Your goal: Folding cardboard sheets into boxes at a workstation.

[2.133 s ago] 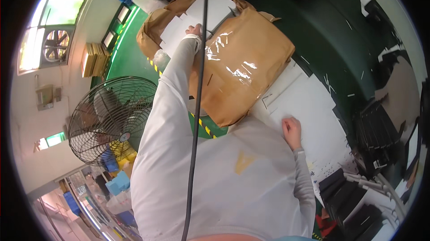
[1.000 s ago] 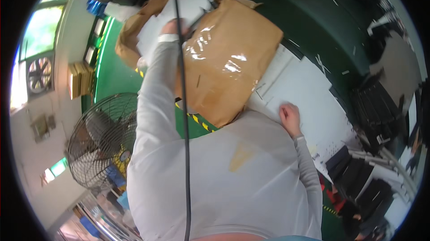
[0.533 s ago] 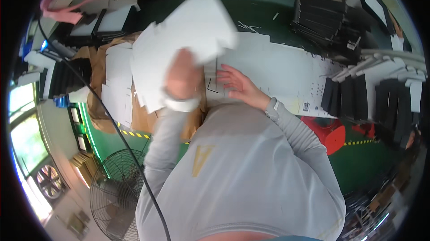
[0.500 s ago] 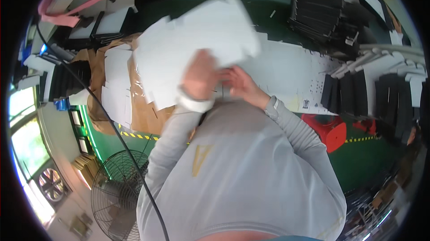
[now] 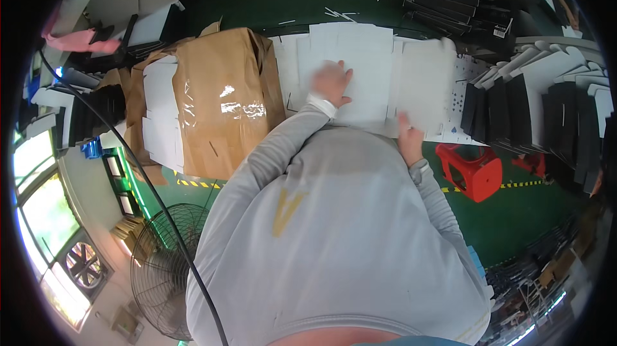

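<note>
A flat white cardboard blank point(image 5: 369, 47) with fold lines lies across the worktable in front of me. My left hand point(image 5: 332, 83) rests on its middle panel, fingers spread and partly smeared by motion. At the near edge of the right-hand panel point(image 5: 422, 85) is my right hand point(image 5: 411, 139), one finger stretched over the white surface and the others hidden or curled at the edge. That panel looks blurred and slightly raised. It seems gripped at this edge.
A parcel in brown paper and clear tape point(image 5: 222, 105) stands left of the blank, with white sheets point(image 5: 160, 114) beside it. Black-and-white box pieces point(image 5: 533, 101) are stacked at right. A red stool point(image 5: 472, 172) and a floor fan point(image 5: 170, 275) stand near me.
The white blank has come down from a raised, tilted position over the parcel and moved right onto the table. My hands have parted, the left moving up and right, the right moving right.
</note>
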`<state>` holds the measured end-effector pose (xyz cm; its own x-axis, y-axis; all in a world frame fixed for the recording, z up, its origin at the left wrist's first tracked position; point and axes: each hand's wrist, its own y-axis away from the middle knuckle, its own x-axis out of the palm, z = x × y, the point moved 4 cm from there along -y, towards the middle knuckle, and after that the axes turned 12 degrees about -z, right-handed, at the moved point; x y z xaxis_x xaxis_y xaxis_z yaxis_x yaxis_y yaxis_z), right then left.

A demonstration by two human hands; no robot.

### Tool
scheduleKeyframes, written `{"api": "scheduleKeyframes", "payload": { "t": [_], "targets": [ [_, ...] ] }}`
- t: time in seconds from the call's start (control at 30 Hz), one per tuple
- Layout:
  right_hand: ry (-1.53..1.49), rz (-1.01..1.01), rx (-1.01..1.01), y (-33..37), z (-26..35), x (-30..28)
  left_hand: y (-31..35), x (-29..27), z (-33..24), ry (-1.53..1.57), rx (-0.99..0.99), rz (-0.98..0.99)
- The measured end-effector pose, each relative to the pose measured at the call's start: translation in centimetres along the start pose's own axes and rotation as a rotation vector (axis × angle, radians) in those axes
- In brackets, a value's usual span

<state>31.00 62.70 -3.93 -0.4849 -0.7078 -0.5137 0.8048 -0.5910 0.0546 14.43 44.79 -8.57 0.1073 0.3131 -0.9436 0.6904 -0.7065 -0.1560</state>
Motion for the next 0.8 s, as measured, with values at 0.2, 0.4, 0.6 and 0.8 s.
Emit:
{"api": "scheduleKeyframes", "payload": {
  "t": [0.2,0.4,0.6,0.8],
  "targets": [
    [-0.008,0.201,-0.358,-2.7,4.2,2.6,0.5,1.3,1.7,0.095,-0.126,-0.286],
    [-0.291,-0.072,0.071,-7.2,-5.9,4.7,0.0,-0.2,1.7,0.112,-0.656,-0.345],
    [-0.358,0.058,0.16,-10.6,-6.7,6.3,0.2,1.0,3.8,0.219,-0.868,-0.308],
    [-0.107,0.057,-0.133,-13.0,-0.2,5.2,0.5,1.6,4.1,0.445,-0.572,-0.355]
  ]
}}
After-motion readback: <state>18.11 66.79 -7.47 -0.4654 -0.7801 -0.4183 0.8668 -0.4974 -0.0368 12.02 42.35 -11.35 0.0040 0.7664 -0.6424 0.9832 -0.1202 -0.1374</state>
